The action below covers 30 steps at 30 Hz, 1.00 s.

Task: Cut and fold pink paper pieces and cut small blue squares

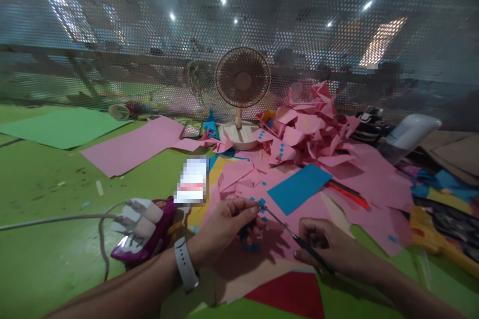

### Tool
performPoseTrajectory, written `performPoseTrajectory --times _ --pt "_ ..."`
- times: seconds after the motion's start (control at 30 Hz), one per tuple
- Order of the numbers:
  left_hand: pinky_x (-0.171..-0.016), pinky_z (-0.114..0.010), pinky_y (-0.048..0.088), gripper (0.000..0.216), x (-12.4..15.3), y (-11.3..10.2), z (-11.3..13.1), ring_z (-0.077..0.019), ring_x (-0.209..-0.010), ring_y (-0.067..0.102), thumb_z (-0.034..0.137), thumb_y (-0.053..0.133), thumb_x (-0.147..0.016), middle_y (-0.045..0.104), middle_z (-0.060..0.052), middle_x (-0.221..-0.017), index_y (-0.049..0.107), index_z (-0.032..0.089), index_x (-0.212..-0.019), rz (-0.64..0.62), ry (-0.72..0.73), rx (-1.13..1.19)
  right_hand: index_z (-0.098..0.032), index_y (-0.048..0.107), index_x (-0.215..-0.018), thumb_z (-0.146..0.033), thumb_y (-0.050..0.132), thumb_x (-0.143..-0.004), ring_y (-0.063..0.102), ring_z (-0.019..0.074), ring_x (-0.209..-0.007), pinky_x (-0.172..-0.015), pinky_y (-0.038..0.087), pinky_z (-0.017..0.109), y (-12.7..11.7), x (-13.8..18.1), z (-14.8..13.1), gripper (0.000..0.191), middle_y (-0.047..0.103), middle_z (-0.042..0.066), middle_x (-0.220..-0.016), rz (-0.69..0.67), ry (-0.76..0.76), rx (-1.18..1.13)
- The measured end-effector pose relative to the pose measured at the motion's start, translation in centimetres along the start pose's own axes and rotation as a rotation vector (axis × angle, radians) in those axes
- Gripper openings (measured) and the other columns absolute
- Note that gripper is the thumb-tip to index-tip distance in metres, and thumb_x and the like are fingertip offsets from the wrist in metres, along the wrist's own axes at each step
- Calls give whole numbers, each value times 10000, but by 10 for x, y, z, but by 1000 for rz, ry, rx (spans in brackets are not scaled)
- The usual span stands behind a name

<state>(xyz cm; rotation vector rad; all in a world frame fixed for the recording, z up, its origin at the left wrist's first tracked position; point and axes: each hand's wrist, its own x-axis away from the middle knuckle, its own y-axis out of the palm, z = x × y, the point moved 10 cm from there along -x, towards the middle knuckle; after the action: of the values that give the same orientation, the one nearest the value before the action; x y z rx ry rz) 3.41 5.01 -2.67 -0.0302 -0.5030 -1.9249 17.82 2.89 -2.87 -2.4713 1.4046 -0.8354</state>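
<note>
My left hand (228,222), with a grey watch on its wrist, pinches a small blue paper piece (261,202) between thumb and fingers. My right hand (329,249) is closed round the handles of dark scissors (284,227). The blades point up and left, and their tips reach the blue piece. Both hands hover over pink paper sheets (262,259) on the green table (48,254). Tiny blue squares lie scattered on the pink paper near my left hand.
A blue paper rectangle (299,188) lies just beyond my hands. A heap of folded pink paper shapes (307,132) rises at the back right, beside a small desk fan (242,94). A purple device with cables (140,232) sits left. Red paper (288,296) lies near me.
</note>
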Motion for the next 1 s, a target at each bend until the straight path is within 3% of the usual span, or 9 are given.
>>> performPoseTrajectory --times 1.0 --pt "-480 -196 430 297 1 -1 1 -76 -499 561 417 658 -737 650 -14 -687 555 141 -772 12 -13 -40 -190 400 -616 -460 712 -647 409 62 -413 -393 231 173 -6 -2 1 414 445 -74 -448 48 -14 1"
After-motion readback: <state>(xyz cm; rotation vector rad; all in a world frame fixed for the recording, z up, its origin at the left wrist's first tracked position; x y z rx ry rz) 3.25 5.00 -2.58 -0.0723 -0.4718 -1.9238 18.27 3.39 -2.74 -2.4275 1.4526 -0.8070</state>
